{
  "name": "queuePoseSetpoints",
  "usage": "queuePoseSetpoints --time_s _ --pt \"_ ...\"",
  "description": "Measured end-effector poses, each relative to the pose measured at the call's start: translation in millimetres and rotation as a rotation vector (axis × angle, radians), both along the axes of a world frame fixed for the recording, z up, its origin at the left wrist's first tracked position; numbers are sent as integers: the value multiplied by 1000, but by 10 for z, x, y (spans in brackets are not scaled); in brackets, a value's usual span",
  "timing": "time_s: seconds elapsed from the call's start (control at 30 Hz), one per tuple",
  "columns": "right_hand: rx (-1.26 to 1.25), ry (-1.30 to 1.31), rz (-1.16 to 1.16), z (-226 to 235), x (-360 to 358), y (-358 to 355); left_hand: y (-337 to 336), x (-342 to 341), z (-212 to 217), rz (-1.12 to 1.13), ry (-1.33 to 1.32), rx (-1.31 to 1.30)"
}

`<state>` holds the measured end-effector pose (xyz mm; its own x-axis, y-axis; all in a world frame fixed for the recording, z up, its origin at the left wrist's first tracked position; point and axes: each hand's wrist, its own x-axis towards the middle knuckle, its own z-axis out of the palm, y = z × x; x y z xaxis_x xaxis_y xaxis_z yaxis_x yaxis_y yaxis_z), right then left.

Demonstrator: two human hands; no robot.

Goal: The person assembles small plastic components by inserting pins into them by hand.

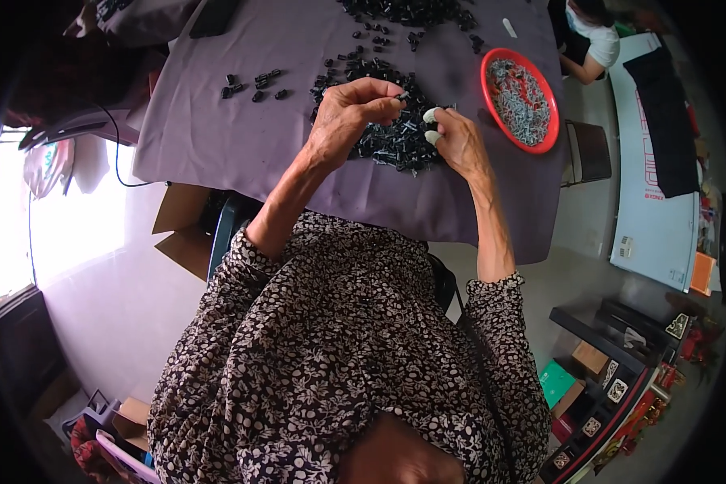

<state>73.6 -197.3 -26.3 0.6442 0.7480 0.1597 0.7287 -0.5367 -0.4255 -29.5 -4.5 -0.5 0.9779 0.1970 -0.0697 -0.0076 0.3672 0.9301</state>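
My left hand (351,117) is raised over the table, thumb and forefinger closed in a pinch on a small black part (402,96) with a pale tip. Just to its right is my right hand (462,145), with whitish finger covers (432,137) on the thumb and forefinger. Those two fingertips are curled toward each other; whatever lies between them is too small to make out. Below both hands spreads a heap of small black parts (395,152), mixed with some grey metal pieces. The hands are apart from each other.
A red oval tray (552,133) of small silvery metal pieces sits to the right. Loose black parts (258,96) lie at left on the purple-grey tablecloth (194,145), and another black heap (411,11) at the far edge. Another person (595,44) is at the far right.
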Motion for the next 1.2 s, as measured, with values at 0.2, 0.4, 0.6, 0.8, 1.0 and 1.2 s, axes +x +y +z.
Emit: queuePoseSetpoints --time_s 0.2,0.4,0.6,0.8,1.0,1.2 --pt "0 -41 10 -155 120 20 -50 26 -26 10 0 -32" --pt "161 521 -211 8 180 -28 -63 41 -52 40 25 -86" --pt "640 887 -64 251 116 9 -178 121 -57 -35 49 -65" --pt "552 763 -32 644 10 101 -240 173 61 -26 -14 9" --pt "394 436 -34 690 -61 193 -310 193 99 43 -70 -210" --pt "327 -35 22 815 -183 343 -305 239 65 117 -91 -132"
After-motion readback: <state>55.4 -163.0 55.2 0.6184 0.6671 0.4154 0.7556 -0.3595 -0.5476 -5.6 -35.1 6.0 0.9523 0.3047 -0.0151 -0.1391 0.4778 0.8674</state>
